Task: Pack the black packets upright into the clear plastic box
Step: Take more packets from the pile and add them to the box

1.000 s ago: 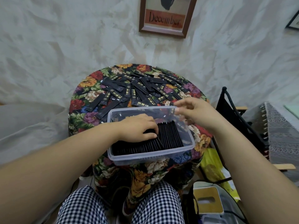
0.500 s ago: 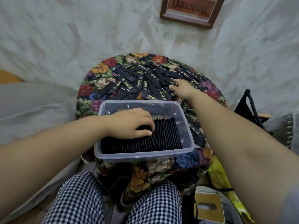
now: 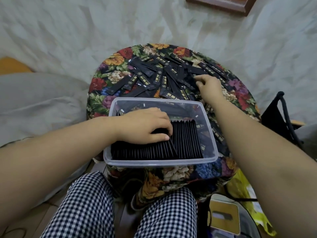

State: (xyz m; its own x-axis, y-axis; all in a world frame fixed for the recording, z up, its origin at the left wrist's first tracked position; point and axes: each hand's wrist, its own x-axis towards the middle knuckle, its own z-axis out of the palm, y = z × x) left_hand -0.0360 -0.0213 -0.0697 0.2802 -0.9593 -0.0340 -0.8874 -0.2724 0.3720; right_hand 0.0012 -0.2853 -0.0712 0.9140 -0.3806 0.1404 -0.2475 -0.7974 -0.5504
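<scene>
A clear plastic box (image 3: 161,163) stands at the near edge of a round table with a floral cloth (image 3: 113,60). Inside it a long row of black packets (image 3: 185,143) stands upright. My left hand (image 3: 144,127) is in the box, fingers and thumb curled round the packets at the row's left part, which lean there. Beyond the box lies a heap of loose black packets (image 3: 154,78) with gold print. My right hand (image 3: 208,85) reaches over the box's far right corner and pinches a loose packet at the heap's right side.
More loose packets (image 3: 217,133) lie on the cloth right of the box. A black bag frame (image 3: 281,121) and a yellow bag (image 3: 243,191) are at the right. A grey cushion (image 3: 37,100) is at the left, my checked knees (image 3: 82,203) below.
My right hand has gone from above the box's far right corner out to the loose heap and curled its fingers there. My left hand stays in the box. The camera has tilted down.
</scene>
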